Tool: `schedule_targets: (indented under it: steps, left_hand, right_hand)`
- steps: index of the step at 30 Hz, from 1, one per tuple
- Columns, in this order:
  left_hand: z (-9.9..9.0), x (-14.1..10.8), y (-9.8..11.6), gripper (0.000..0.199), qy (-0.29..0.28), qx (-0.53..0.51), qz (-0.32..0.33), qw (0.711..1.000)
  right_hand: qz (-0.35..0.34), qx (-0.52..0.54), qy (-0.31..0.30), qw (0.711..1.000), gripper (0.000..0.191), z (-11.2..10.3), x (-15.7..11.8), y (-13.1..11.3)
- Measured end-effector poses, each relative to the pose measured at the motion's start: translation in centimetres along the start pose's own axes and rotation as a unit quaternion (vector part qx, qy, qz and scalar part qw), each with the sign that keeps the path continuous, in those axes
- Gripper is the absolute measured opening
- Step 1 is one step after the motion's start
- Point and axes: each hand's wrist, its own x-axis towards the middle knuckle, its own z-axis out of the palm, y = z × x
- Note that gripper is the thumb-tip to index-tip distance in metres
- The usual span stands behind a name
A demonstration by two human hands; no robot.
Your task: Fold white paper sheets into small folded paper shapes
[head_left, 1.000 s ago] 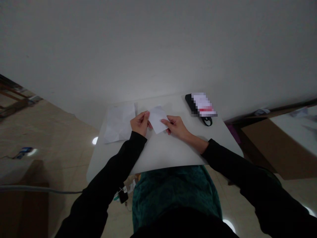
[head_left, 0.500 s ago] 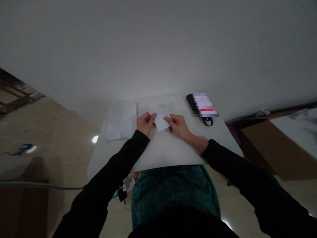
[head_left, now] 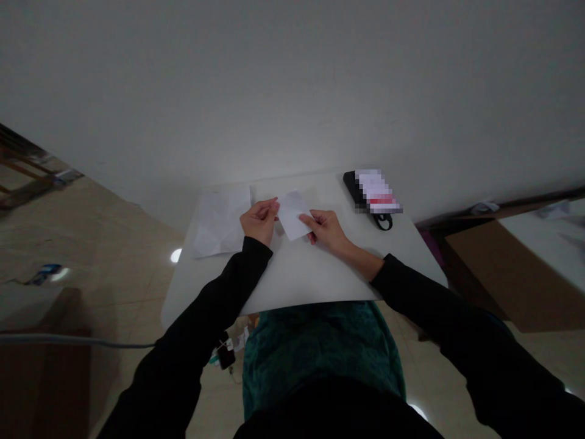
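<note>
From here I read both hands pinching narrow on a small white paper piece [head_left: 294, 215]: left hand [head_left: 259, 222] at its left edge, right hand [head_left: 325, 231] at its lower right. Creased white sheet [head_left: 222, 222] just beyond the left fingers [head_left: 273, 207]; black pouch [head_left: 350, 186] ahead of the right fingers [head_left: 307, 219], both on the white table [head_left: 297, 274].

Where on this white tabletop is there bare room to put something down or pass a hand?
Widest bare patch: white tabletop between the near edge and the left hand and right hand. Another: right of the right hand, below the black rectangular device. Crowded: the left hand, small white paper and creased white sheet together.
</note>
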Motion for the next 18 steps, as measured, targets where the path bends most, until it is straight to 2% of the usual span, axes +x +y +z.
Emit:
schedule_targets:
  steps: [3, 7, 10, 13, 16, 18]
  left_hand:
    - [0.1, -0.4, 0.3, 0.042, -0.031, -0.021, -0.005, 0.999]
    - [0.5, -1.9, 1.0, 0.043, -0.129, -0.014, -0.014, 0.991]
    - [0.8, -3.0, 1.0, 0.033, -0.184, 0.019, -0.006, 0.983]
    - [0.9, -3.3, 0.7, 0.027, -0.190, 0.023, 0.003, 0.981]
    - [0.8, -3.3, 0.4, 0.033, -0.202, 0.008, -0.001, 0.979]
    - [0.7, -3.2, 0.3, 0.040, -0.219, 0.005, 0.022, 0.976]
  right_hand:
    - [-0.002, 0.007, 0.019, 1.000, 0.054, 0.1, -0.2, -0.3]
    - [-0.021, 0.028, 0.059, 0.998, 0.054, 0.0, -0.5, -0.3]
    - [-0.024, 0.042, 0.097, 0.994, 0.052, -0.1, -0.5, 0.0]
    - [-0.020, 0.064, 0.122, 0.990, 0.049, -0.1, -0.4, 0.1]
    - [-0.010, 0.075, 0.130, 0.989, 0.047, -0.1, -0.3, 0.2]
    - [-0.007, 0.076, 0.138, 0.988, 0.046, -0.1, -0.2, 0.2]
